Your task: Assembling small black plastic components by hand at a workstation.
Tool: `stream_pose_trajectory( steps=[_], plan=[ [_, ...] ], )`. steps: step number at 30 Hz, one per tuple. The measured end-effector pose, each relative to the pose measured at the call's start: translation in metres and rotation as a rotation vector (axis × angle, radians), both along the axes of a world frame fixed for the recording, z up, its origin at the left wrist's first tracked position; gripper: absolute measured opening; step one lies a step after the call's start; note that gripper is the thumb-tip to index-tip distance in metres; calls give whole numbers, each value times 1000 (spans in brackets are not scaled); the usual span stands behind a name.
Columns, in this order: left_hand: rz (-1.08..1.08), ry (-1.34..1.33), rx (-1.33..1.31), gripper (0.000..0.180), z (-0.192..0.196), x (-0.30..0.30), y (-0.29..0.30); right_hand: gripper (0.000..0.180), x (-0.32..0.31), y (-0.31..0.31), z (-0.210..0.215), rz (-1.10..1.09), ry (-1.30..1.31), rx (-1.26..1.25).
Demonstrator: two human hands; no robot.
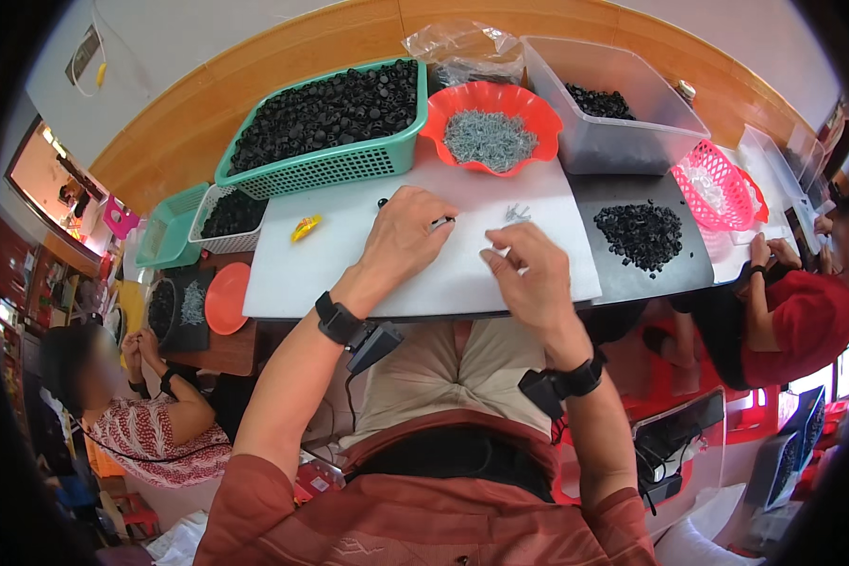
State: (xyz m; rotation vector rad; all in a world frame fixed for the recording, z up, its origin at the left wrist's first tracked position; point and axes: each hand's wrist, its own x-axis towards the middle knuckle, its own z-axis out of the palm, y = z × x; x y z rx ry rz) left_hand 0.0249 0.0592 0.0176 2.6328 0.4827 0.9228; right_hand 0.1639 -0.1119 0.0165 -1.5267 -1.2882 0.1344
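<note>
My left hand (401,236) rests on the white board (330,269), its fingers closed on a small metal screw near a black cap (383,202). My right hand (530,275) hovers just right of it, fingertips pinched on a small silvery piece. A few loose screws (516,214) lie on the board beyond my right hand. A pile of small black caps (643,232) sits on the grey mat (632,278) to the right.
At the back stand a green basket of black caps (325,118), an orange bowl of screws (491,127), a clear bin (613,99) and a pink basket (712,184). A yellow scrap (305,227) lies on the board. Other people work at left (141,415) and right (792,316).
</note>
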Motion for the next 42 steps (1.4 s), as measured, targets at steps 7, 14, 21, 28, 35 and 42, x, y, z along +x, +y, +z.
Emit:
stream_pose_trajectory(
  steps=[7, 14, 21, 28, 35, 42],
  plan=[
    [25, -56, -246, 17, -1, -25, -22, 22, 32, 23, 2, -7, -561, -260],
    [34, -92, -482, 16, 5, -35, -40, 23, 35, 37, 1, 3, -685, -408],
    [12, -139, -711, 15, -7, -35, -44, 24, 33, 29, -4, 30, -644, -336],
    [0, -125, -748, 15, -6, -38, -47, 17, 3, 12, 3, 143, 111, -207],
    [-59, -159, -829, 17, -11, -37, -49, 14, -3, 14, -18, 282, 576, -140],
    [-77, -188, -833, 19, -9, -37, -49, 10, -1, 14, -21, 317, 509, -171]
  ],
)
